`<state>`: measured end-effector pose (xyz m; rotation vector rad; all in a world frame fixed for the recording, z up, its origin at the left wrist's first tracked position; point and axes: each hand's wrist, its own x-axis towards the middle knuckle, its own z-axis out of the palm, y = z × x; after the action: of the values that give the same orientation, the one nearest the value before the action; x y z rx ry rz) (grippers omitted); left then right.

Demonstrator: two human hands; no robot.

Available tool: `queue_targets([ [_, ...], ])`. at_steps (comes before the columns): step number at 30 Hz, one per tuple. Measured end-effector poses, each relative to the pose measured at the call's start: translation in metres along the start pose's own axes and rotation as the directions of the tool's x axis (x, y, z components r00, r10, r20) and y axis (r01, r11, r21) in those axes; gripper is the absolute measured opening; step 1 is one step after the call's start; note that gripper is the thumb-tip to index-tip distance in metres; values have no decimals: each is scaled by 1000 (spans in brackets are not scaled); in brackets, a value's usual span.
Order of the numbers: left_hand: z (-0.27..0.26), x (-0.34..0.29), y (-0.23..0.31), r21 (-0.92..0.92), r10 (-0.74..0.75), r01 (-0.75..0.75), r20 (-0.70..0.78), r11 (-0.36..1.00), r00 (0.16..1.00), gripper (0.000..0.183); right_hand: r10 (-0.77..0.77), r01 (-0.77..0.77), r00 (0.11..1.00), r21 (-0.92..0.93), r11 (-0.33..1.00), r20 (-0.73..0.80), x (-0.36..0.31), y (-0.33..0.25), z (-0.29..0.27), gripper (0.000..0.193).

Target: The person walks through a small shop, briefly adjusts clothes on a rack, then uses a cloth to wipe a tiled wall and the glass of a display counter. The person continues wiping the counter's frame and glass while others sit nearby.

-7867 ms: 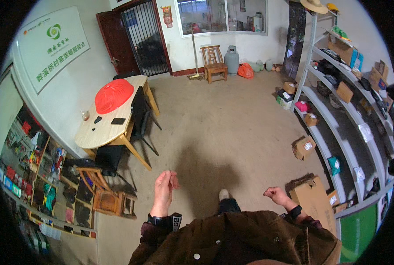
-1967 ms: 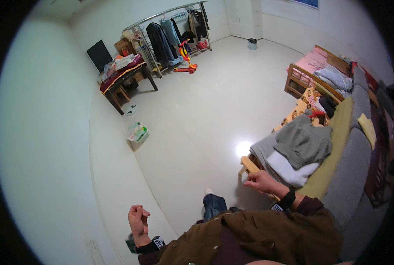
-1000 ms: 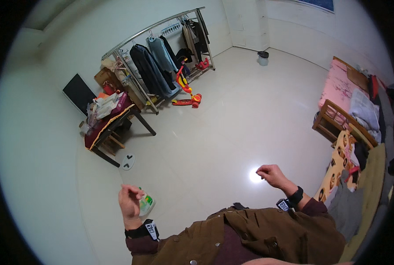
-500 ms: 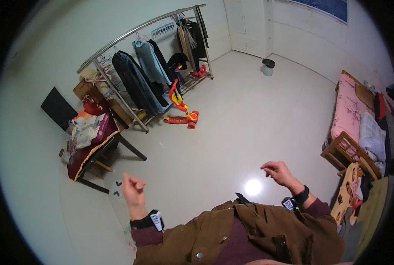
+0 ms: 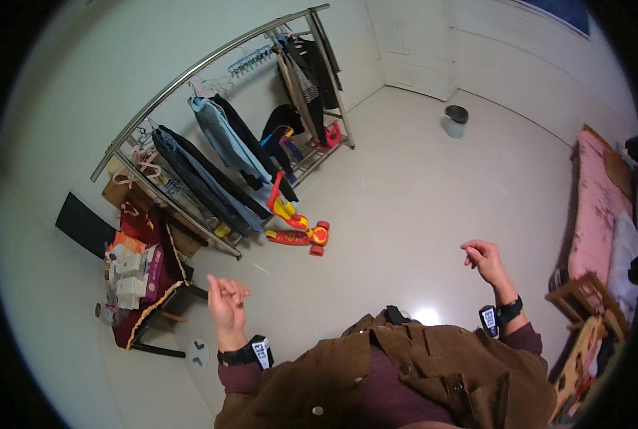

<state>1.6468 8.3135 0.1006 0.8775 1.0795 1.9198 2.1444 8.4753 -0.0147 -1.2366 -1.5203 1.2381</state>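
Both of my hands are raised in the air in front of my body, and neither holds anything. My left hand (image 5: 227, 299) is at the lower left with its fingers loosely bent and apart, nearest to the cloth-covered table (image 5: 130, 325). Over the bare floor at the right is my right hand (image 5: 485, 261), its fingers slightly curled and apart. A black band with a small device sits on each wrist. Ahead, on the floor, stands a red and yellow toy scooter (image 5: 297, 232), out of touch of either hand.
A metal clothes rack (image 5: 212, 64) with hanging jeans (image 5: 208, 182) and a blue sweater (image 5: 226, 132) runs along the left wall. Boxes (image 5: 130, 275) lie on the table. A bin (image 5: 455, 121) stands far back. Along the right is a bed with pink bedding (image 5: 590, 207).
The view has shifted, so the rack and scooter appear larger and nearer. My right hand sits higher and farther right in the picture. Both hands remain without anything in them.
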Motion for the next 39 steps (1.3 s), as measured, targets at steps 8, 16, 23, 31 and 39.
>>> queue_targets([
  [8,-33,97,-1,138,126,-81,-353,987,927,52,-171,218,762,0,976,625,268,-71,183,19],
  [16,-110,245,-63,40,189,-204,-576,978,795,53,-539,629,471,162,760,699,508,-173,371,18],
  [23,-130,407,-48,64,190,-184,-539,981,821,53,-505,489,543,236,840,671,695,-253,491,19],
  [31,-110,411,-42,226,346,-299,-824,927,448,52,-654,636,530,257,728,540,892,-317,675,26],
  [39,-25,426,-114,416,436,-380,-899,826,-36,52,-558,731,460,62,680,691,982,-376,831,34],
])
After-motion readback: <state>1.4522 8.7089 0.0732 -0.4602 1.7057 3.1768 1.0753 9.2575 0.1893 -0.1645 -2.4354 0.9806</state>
